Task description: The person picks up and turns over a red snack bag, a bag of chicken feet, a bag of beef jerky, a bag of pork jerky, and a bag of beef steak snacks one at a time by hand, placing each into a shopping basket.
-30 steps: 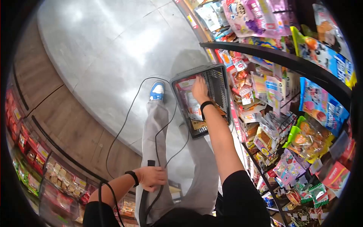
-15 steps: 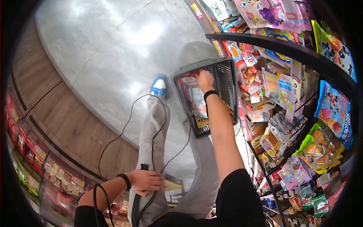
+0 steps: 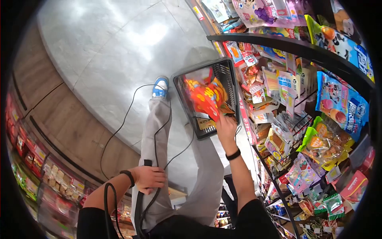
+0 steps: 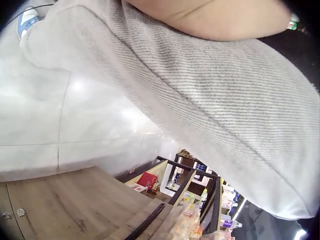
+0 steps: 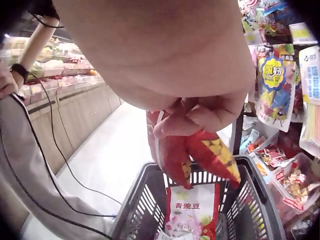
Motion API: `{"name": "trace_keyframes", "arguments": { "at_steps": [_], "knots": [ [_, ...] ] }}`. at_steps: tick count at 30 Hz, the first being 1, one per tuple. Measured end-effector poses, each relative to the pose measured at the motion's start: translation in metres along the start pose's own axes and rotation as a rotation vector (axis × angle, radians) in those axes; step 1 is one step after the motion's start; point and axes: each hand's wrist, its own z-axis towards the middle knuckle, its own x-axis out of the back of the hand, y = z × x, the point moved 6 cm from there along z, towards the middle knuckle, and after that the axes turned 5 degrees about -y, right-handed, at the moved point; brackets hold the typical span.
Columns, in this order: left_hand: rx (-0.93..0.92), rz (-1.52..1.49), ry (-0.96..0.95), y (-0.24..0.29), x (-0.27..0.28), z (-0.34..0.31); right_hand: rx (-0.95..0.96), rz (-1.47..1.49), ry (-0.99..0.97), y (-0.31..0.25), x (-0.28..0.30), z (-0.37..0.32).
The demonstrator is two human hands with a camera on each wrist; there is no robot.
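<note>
My right hand [image 3: 226, 129] pinches one end of a red and yellow snack bag [image 3: 207, 95], holding it over the grey shopping basket [image 3: 203, 66]. In the right wrist view the bag hangs below the curled fingers, above the basket's mouth. A white and red bag of green peas [image 5: 192, 207] lies inside the basket, and a tan package [image 3: 206, 124] shows at its near end. My left hand [image 3: 149, 178] rests on the left thigh, beside a black strap [image 3: 147, 163], with the fingers laid over the trouser leg.
Racks of hanging snack bags [image 3: 338, 103] stand close on the right, behind a dark shelf bar [image 3: 294, 46]. A thin black cable [image 3: 126, 115] loops over the grey floor [image 3: 103, 67]. A wood-panelled display counter [image 3: 71, 119] runs along the left.
My right hand, earlier down inside the basket, has drawn back toward the near end and lifted the red and yellow bag. The left hand stays on the leg.
</note>
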Motion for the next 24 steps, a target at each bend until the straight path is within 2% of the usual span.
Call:
{"name": "trace_keyframes", "arguments": {
  "at_steps": [5,8,9,12,16,19,22,24],
  "knots": [
    [0.001,0.021,-0.014,0.001,0.002,0.002,-0.088,-0.035,0.008,0.005,0.008,-0.047],
    [0.023,0.065,-0.050,0.003,0.004,0.002,-0.183,-0.182,-0.122,0.007,-0.005,-0.056],
    [0.037,0.086,-0.069,0.004,0.006,0.002,-0.172,-0.207,-0.104,0.006,-0.006,-0.059],
    [0.039,0.120,-0.038,0.012,0.017,0.001,-0.203,-0.287,-0.292,-0.008,0.011,-0.080],
    [0.129,0.284,-0.124,0.029,0.039,0.016,-0.264,-0.134,-0.307,-0.070,0.101,-0.146],
    [0.125,0.420,-0.163,0.041,0.047,0.034,-0.342,-0.025,-0.224,-0.118,0.183,-0.198],
    [0.577,0.601,-0.489,0.056,0.076,0.062,-0.401,0.134,-0.112,-0.156,0.262,-0.227],
    [0.565,0.681,-0.279,0.055,0.092,0.072,-0.253,0.171,0.026,-0.174,0.303,-0.245]
  ]
}}
